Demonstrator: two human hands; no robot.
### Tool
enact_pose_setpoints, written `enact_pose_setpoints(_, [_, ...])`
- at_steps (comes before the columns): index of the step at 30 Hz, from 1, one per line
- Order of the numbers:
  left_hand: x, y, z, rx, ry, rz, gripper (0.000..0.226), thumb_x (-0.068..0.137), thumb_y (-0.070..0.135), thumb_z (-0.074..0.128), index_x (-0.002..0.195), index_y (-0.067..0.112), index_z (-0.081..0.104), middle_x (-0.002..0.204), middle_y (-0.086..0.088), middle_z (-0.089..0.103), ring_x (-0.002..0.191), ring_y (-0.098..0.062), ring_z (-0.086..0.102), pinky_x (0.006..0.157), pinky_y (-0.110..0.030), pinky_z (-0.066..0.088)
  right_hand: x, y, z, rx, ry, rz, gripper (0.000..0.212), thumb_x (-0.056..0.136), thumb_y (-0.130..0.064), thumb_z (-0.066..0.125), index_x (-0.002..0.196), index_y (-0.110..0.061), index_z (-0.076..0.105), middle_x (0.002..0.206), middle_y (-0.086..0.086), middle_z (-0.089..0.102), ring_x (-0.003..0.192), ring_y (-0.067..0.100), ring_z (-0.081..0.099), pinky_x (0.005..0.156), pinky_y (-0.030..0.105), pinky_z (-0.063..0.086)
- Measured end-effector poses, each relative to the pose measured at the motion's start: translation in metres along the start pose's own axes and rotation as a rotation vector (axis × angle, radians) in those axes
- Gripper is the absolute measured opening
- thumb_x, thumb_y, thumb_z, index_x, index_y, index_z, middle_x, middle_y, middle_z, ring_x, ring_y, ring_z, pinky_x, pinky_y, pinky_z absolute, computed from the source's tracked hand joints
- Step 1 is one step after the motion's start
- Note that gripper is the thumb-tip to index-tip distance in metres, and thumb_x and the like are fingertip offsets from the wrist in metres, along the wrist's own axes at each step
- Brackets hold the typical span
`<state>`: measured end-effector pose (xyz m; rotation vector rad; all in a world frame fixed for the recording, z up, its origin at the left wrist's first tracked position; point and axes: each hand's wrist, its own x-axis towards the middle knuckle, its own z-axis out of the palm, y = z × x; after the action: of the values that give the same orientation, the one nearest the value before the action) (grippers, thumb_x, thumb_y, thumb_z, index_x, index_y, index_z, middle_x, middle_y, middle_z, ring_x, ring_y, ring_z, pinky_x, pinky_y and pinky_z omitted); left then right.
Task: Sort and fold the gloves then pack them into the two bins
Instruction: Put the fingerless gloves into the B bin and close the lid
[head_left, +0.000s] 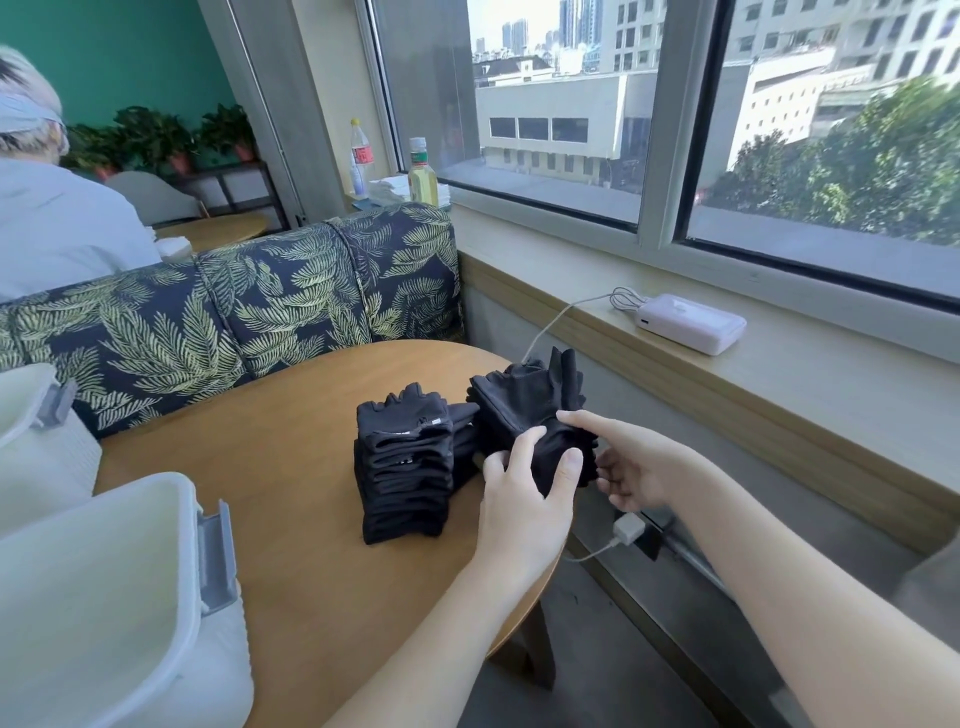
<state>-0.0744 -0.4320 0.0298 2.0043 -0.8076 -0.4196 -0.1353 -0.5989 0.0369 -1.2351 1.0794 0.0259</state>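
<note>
Centre frame: left hand (524, 478) and right hand (631, 467) gripping black glove bundle (530, 410).
Beside: folded stack (405, 467) on worktop (291, 426).
Risk: bundle slipping, toppling stack.

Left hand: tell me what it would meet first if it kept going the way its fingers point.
The left hand points up and away, and its fingers already grip the bundle of black gloves. Beyond the bundle probably comes the white cable, then the window ledge; depth is unclear.
</note>
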Motion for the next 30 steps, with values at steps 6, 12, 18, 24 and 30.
enact_pose_setpoints(6, [0.008,-0.003,-0.007,-0.006,0.009,-0.008,0.051,0.098,0.066,0.044,0.144,0.047,0.047,0.155,-0.004,0.028,0.139,-0.023,0.042,0.106,-0.031,0.035,0.002,0.001,0.012,0.17,-0.032,-0.105,0.065,0.061,-0.054,0.09,0.111,-0.017,0.071,0.109,0.004,0.071,0.1,0.022,0.067,0.087,0.038,0.057])
enact_pose_setpoints(12, [0.025,-0.006,-0.01,-0.035,-0.013,-0.058,0.052,0.104,0.061,0.03,0.143,0.039,0.057,0.149,0.003,0.056,0.143,-0.019,0.042,0.111,-0.03,0.034,0.001,-0.001,0.014,0.209,0.022,-0.173,0.054,0.069,-0.043,0.089,0.112,-0.015,0.072,0.114,0.01,0.071,0.104,0.026,0.068,0.09,0.038,0.06])
enact_pose_setpoints(18, [0.028,-0.01,-0.003,-0.1,-0.065,-0.03,0.049,0.107,0.057,0.031,0.137,0.038,0.064,0.141,0.014,0.062,0.136,-0.009,0.049,0.111,-0.024,0.035,-0.012,0.008,0.004,0.285,-0.018,-0.143,0.047,0.074,-0.037,0.088,0.111,-0.014,0.07,0.11,0.008,0.071,0.103,0.024,0.068,0.079,0.036,0.057])
enact_pose_setpoints(24, [0.028,-0.016,-0.001,-0.21,-0.11,0.007,0.044,0.106,0.056,0.035,0.126,0.041,0.071,0.129,0.018,0.068,0.128,-0.005,0.055,0.112,-0.028,0.042,-0.012,0.019,-0.003,0.243,-0.024,-0.231,0.05,0.073,-0.037,0.088,0.113,-0.011,0.074,0.1,0.005,0.08,0.102,0.023,0.073,0.082,0.036,0.059])
enact_pose_setpoints(30, [0.023,-0.006,-0.003,-0.298,-0.083,-0.022,0.017,0.097,0.051,0.06,0.1,0.053,0.077,0.162,0.003,0.032,0.151,-0.013,0.025,0.118,-0.034,0.027,-0.018,0.032,-0.008,0.343,-0.103,-0.281,0.047,0.079,-0.025,0.08,0.119,-0.001,0.071,0.111,0.013,0.077,0.11,0.027,0.071,0.097,0.041,0.055])
